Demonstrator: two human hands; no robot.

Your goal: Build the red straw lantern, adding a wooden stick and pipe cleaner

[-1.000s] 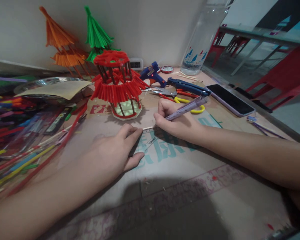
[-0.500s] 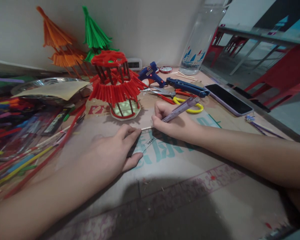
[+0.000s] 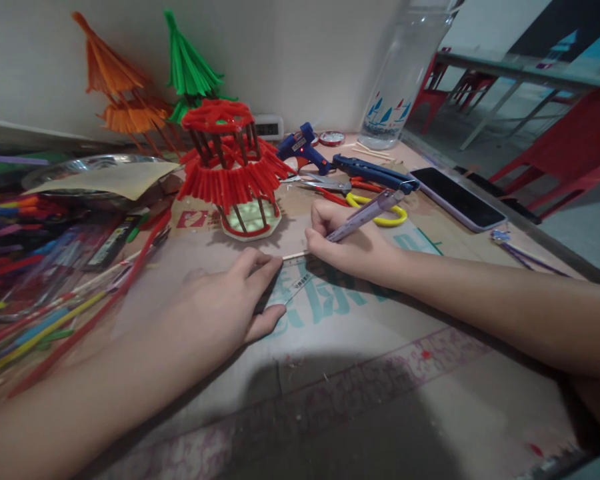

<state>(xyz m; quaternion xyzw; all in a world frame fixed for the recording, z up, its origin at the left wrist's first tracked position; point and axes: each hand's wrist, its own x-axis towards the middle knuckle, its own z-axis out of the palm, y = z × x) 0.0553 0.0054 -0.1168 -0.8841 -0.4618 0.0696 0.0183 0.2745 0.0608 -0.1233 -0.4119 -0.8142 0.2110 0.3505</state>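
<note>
My left hand (image 3: 230, 303) lies flat with fingers stretched, pressing a clear ruler (image 3: 293, 287) and a thin wooden stick (image 3: 295, 255) onto the cardboard (image 3: 360, 373). My right hand (image 3: 347, 243) is closed round a pale purple pen (image 3: 365, 213), its tip down at the stick's right end. Just beyond the hands stands a red pipe-cleaner pagoda (image 3: 230, 167) on a pale base.
Orange (image 3: 117, 87) and green (image 3: 190, 67) pipe-cleaner towers stand by the wall. A blue glue gun (image 3: 303, 150), blue pliers (image 3: 373, 172), yellow-handled scissors (image 3: 377, 210), a phone (image 3: 455, 199) and a clear bottle (image 3: 405, 73) lie behind. Loose coloured pipe cleaners (image 3: 35, 280) and a metal dish (image 3: 90, 170) fill the left.
The view has shifted slightly; both hands keep the same hold on the ruler, stick and pen.
</note>
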